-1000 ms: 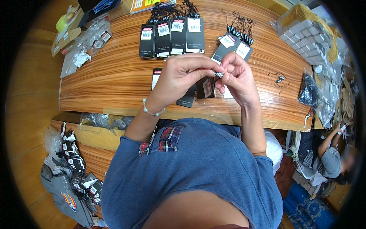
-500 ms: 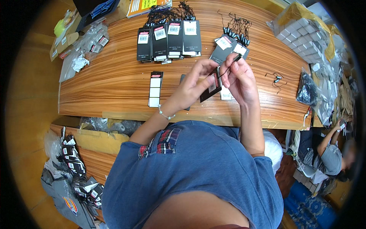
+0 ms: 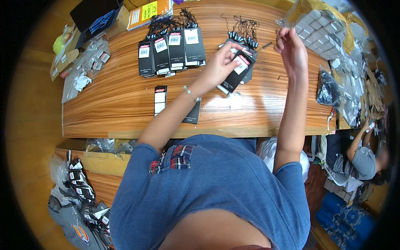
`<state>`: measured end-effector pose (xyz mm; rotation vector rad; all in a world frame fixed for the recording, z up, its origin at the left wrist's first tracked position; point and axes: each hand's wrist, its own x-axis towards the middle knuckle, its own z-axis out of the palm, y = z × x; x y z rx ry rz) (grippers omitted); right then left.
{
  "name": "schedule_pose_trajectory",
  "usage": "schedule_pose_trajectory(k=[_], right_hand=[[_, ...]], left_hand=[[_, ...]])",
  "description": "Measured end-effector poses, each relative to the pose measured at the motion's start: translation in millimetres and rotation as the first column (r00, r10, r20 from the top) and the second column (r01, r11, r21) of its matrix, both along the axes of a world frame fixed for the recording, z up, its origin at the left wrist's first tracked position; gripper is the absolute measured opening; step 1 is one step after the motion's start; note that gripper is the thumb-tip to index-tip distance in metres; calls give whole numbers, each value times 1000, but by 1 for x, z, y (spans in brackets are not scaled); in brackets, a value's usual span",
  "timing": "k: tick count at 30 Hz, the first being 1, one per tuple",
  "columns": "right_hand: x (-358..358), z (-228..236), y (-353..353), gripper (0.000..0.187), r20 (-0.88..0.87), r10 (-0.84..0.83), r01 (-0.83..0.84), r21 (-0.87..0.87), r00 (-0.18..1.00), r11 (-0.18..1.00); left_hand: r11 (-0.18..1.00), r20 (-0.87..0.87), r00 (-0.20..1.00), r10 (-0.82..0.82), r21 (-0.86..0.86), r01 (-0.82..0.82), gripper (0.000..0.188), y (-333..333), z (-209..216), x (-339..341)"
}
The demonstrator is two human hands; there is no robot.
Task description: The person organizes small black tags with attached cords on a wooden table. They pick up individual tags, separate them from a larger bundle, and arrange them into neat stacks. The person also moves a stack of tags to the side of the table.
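My left hand (image 3: 218,66) grips a black hang tag (image 3: 236,79) with a white label and a red top patch, tilted over a pile of corded tags (image 3: 248,75). Up and to the right, my right hand (image 3: 293,52) is raised with its fingers bent together; what they hold, if anything, is too small to make out. A short dark piece (image 3: 266,45) shows just left of those fingertips. Below the held tag lies a small stack of white labels (image 3: 234,101). A black card (image 3: 192,114) lies partly under my left forearm, beside a narrow strip with white panels (image 3: 160,100).
Several piles of black tags (image 3: 177,50) with cords fan across the back. A plastic-wrapped block of small white boxes (image 3: 316,25) stands back right, near a bag of black cords (image 3: 328,88). Crumpled plastic (image 3: 89,60) lies left. Another person (image 3: 363,160) sits far right.
My left hand has carried the tag up and away from me, over the corded pile. My right hand has moved up and right, away from the tag.
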<state>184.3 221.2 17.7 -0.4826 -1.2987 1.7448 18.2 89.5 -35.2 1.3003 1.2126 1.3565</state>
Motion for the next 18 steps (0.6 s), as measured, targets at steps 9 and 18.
schedule_pose_trajectory(k=[9, 18], right_hand=[[-30, 0, 123, 28, 157, 96, -95, -19, 983, 995], [-84, -79, 165, 22, 546, 227, -78, -283, 806, 956]], left_hand=[[987, -504, 851, 150, 23, -160, 33, 64, -17, -3], [933, -741, 567, 359, 300, -199, 51, 14, 2, -14]])
